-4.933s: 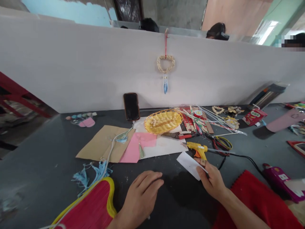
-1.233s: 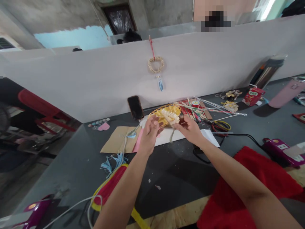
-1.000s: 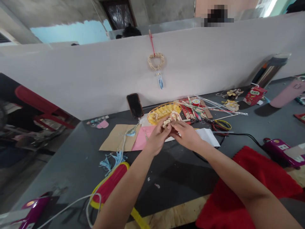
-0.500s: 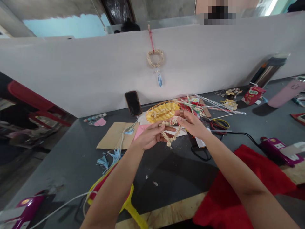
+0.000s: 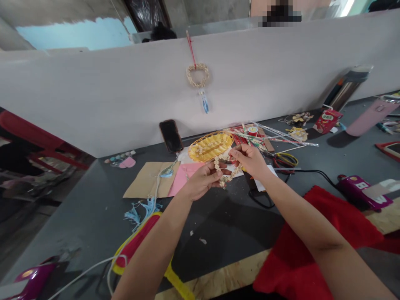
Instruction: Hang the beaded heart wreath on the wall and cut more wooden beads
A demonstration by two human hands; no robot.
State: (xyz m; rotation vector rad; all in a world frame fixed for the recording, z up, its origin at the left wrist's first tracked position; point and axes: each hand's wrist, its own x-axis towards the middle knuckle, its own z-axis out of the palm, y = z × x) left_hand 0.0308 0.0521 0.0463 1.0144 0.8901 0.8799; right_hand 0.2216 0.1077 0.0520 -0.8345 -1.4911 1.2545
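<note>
A person's left hand [image 5: 201,181] and right hand [image 5: 251,161] held a cream beaded loop [image 5: 227,178] above the dark surface [image 5: 225,233], on the near side of a yellow woven basket [image 5: 223,140]. Each grip was clamped, thumb against fingers, on opposite sides of the loop. The piece looked light, fairly stiff and probably fragile at its joins, best pinched gently by the outer edge, with both sides supported.

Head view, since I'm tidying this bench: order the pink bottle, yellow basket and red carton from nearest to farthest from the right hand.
1. Yellow basket, beyond the right hand, leftward.
2. Red carton, off to the right.
3. Pink bottle, right of the carton.
</note>
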